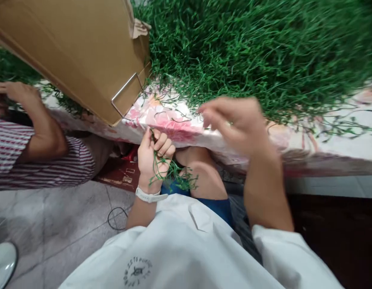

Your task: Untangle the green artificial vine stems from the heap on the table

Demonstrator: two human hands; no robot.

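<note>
1. Your left hand is curled nearly closed, thumb against the fingers, with a small bunch of green stems in its grip. It is at the near edge of the flowered cloth, above your lap.

2. The bunch's long axis slants from those fingertips back toward you and to the right; its branching ends fan out loosely over your knee, below the level of your right hand.

3. Your right hand is blurred. It looks partly closed, thumb and forefinger drawn near each other and pointing left; you cannot tell from this view whether anything is between them.

4. The big green heap lies ahead of you, mostly ahead and to the right. Of your 2 hands, the right is nearer to it, just beside its near fringe. Loose stems lie on the cloth between the heap and your left hand.

5. The cardboard box stands tilted, ahead and to the left of your left hand, with 1 wire frame at its near corner. You can see no writing on it.

6. Your white shirt has a round print with curved lettering around an emblem. "TO" seems readable; the rest is too unclear. No brand shows on the pale wristband.
</note>
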